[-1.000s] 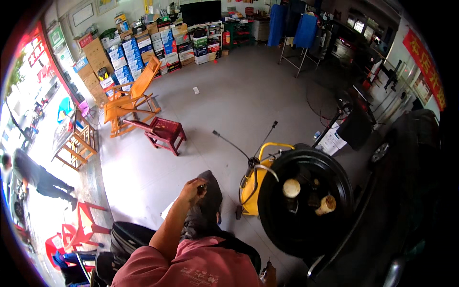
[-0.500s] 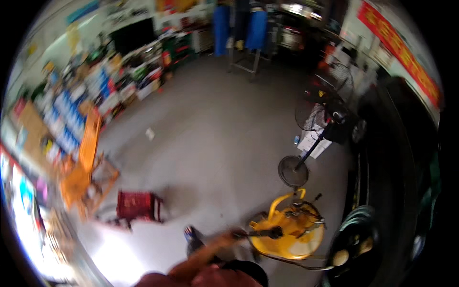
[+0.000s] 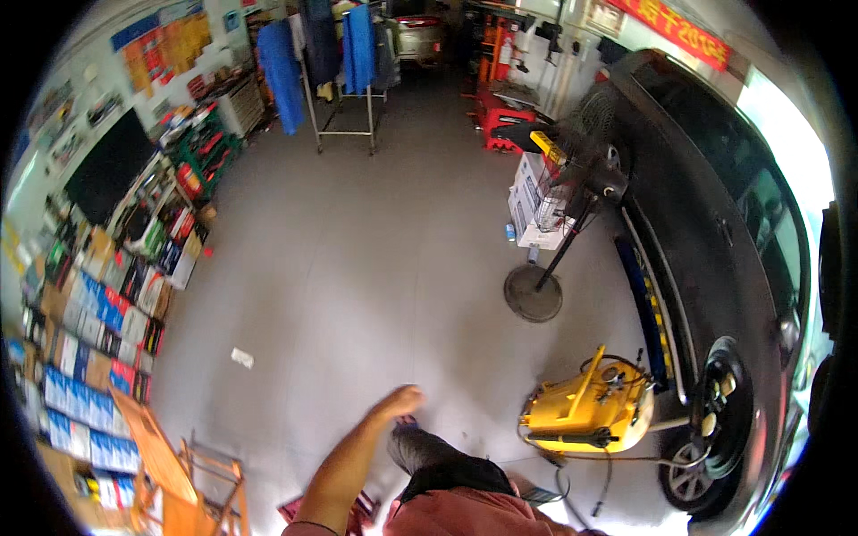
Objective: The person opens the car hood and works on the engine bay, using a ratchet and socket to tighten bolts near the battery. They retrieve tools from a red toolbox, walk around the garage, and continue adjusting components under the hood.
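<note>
My left hand (image 3: pixel 404 401) hangs in front of my body above the grey floor (image 3: pixel 340 295). Its fingers look curled into a loose fist, with nothing visible in them. My right hand is out of sight. To the right stands a yellow tank machine (image 3: pixel 572 404) with a tubular handle and fittings on top. A black rod-like handpiece (image 3: pixel 572 439) lies across its near side, well apart from my left hand. Dark hoses (image 3: pixel 609 482) trail from the machine toward the floor and the car.
A pedestal fan (image 3: pixel 536 295) stands beyond the machine, by white boxes (image 3: pixel 529 201). A dark car (image 3: pixel 706 188) lines the right side. Stacked cartons (image 3: pixel 85 393) and an orange wooden chair (image 3: pixel 156 451) are at left. A clothes rack (image 3: pixel 346 132) stands far ahead; a dark red stool (image 3: pixel 365 509) is behind my arm.
My left hand, earlier at the end of the black handpiece over the tank, is now apart from it. The view has turned, and the yellow machine appears farther right.
</note>
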A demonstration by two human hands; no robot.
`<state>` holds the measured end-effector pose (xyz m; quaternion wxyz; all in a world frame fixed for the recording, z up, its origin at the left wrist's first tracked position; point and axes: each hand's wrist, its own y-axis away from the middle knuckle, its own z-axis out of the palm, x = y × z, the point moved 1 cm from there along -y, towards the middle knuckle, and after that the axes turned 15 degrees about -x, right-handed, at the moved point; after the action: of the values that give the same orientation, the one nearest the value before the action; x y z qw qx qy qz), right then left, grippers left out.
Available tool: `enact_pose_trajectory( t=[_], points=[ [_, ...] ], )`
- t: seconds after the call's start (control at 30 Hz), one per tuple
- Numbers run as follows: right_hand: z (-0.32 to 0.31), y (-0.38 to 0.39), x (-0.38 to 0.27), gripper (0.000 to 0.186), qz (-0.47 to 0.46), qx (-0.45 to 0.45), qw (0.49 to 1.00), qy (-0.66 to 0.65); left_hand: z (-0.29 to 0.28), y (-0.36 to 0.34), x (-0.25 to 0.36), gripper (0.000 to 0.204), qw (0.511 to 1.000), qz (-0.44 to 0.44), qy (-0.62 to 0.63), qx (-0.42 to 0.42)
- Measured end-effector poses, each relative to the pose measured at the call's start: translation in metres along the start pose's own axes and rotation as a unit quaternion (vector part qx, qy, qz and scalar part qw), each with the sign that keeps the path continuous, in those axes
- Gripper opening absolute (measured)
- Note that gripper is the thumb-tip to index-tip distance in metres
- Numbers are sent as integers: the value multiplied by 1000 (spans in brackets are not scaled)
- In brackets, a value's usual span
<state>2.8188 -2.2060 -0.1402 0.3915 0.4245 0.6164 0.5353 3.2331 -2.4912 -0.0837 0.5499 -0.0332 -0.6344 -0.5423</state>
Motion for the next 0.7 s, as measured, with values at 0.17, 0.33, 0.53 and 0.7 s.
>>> enact_pose_trajectory(
  t=[0.17, 0.33, 0.53, 0.7],
  points=[
    [67, -18, -152, 37, 34, -12, 999, 38, -216, 171, -179, 24, 908, -189, -287, 239],
    [110, -16, -461, 36, -55, 43, 992, 101, -245, 341, -330, 21, 895, -374, 31, 239],
    [199, 8, -794, 41, -241, 61, 963, 105, -407, 359, -307, 28, 789, -262, 382, 403],
    [260, -94, -916, 42, -196, 76, 967, 145, -599, 316, -265, 36, 780, -150, 459, 397]
  ],
)
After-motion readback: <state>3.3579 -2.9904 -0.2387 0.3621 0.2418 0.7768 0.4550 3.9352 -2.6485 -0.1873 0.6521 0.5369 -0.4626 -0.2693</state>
